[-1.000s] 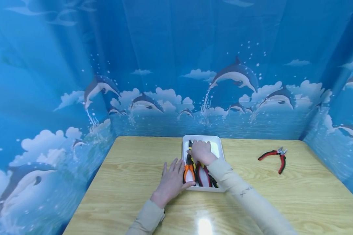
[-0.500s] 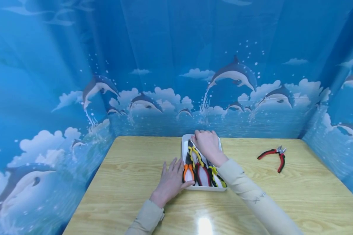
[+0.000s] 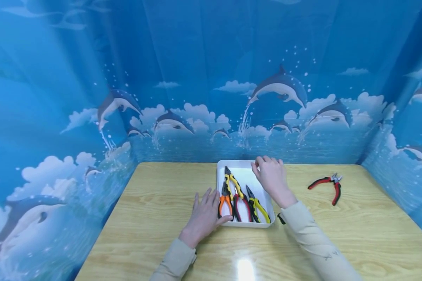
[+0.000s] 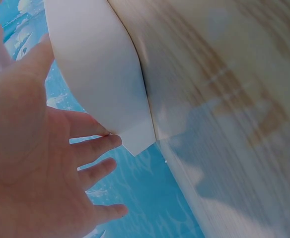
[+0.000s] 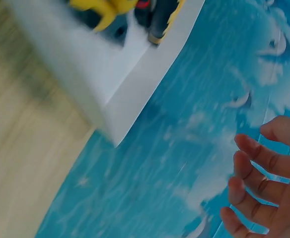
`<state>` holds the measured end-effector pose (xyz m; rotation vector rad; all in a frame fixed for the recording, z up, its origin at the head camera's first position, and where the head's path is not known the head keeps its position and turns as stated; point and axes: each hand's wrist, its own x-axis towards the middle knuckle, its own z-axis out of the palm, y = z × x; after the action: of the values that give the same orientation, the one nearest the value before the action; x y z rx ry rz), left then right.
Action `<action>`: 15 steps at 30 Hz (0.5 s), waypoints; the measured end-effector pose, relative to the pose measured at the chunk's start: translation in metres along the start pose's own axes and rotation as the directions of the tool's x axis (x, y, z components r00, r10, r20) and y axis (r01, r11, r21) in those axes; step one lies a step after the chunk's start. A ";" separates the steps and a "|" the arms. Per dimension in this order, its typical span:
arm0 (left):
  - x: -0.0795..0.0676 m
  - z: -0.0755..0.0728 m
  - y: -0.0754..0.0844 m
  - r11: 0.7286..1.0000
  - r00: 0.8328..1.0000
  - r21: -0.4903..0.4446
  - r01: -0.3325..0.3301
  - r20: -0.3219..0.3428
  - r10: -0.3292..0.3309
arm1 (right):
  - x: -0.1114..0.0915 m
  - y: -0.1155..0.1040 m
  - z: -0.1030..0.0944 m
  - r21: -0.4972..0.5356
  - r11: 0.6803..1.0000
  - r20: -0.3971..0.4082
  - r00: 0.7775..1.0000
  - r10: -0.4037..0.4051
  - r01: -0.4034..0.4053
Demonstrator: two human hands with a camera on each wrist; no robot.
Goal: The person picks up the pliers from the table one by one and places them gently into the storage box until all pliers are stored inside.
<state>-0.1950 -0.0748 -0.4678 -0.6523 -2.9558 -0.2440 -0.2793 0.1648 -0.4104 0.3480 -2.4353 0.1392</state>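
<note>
A white tray (image 3: 244, 166) holds several pliers. Orange-handled pliers (image 3: 226, 205) lie at its left, with yellow-and-black pliers (image 3: 234, 183) reaching toward the back. Red-and-black handles (image 3: 243, 208) show in the middle, partly overlapped by the yellow-and-black pair. Yellow-and-black long-nose pliers (image 3: 258, 206) lie at the right. My left hand (image 3: 204, 214) touches the tray's left wall with fingers spread, its thumb over the front rim. Above the tray's back right corner hovers my right hand (image 3: 272, 177); its fingers are loosely bent and hold nothing, as the right wrist view confirms.
Red-handled pliers (image 3: 328, 185) lie spread on the wooden table (image 3: 161, 195), right of the tray. A blue dolphin-print curtain (image 3: 197, 78) rises behind the table and along both sides.
My right hand has let go of the yellow-and-black pliers at the back and moved up and right, uncovering the tray's contents. My left hand has stayed at the tray.
</note>
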 end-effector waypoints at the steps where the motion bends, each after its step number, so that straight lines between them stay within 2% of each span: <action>1: 0.000 0.000 0.000 1.000 1.000 0.002 -0.001 0.002 0.001 | -0.003 0.006 0.000 0.003 1.000 -0.020 1.000 0.010 -0.010; 7: -0.001 0.000 0.000 1.000 1.000 0.008 -0.003 0.011 0.003 | -0.025 0.044 0.001 -0.001 0.998 -0.115 0.991 0.066 -0.066; 10: 0.000 0.000 -0.001 1.000 1.000 0.012 0.002 0.006 -0.002 | -0.033 0.060 0.000 -0.007 0.996 -0.106 0.990 0.093 -0.094; 15: 0.001 0.000 -0.001 1.000 1.000 0.003 0.007 0.015 -0.007 | -0.044 0.085 -0.002 -0.003 0.984 -0.047 0.983 0.179 -0.179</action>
<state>-0.1960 -0.0751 -0.4678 -0.6462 -2.9725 -0.2361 -0.2696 0.2563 -0.4379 0.1205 -2.4179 0.2143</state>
